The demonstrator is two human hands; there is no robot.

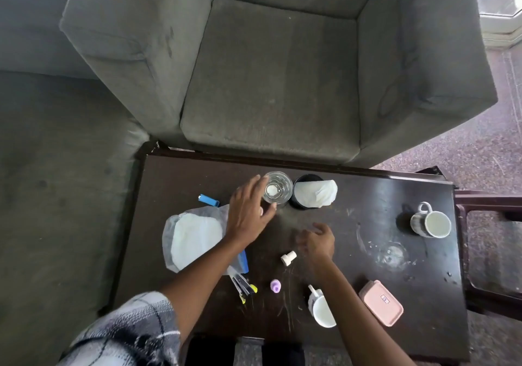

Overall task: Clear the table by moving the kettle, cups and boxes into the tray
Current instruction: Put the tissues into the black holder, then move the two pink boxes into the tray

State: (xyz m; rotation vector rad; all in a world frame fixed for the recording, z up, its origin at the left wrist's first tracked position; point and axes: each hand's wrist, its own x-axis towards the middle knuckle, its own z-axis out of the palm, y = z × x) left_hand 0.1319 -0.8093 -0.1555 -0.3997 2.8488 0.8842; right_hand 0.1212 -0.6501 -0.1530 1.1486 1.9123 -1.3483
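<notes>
Dark wood table (367, 210) carries a clear glass cup (278, 187) at 12 o'clock, a striped mug (430, 220) at 3, a white mug (323, 309) at 6 and a pink box (381, 303) at 5. The left hand (248, 216) is spread wide at the cup's 8 o'clock side, fingertips by its rim, not closed on it. The right hand (317, 243), blurred, hovers mid-table, fingers loosely curled, holding nothing.

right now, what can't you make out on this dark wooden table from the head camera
- No tray or kettle anywhere in the head view.
- Right hand: motion-blurred, finger pose unclear.
- White ceramic mug: partly covered by the right forearm.
- Pink rectangular lidded box: lid hides contents.
- Left hand over clear drinking glass: contact unclear.
</notes>
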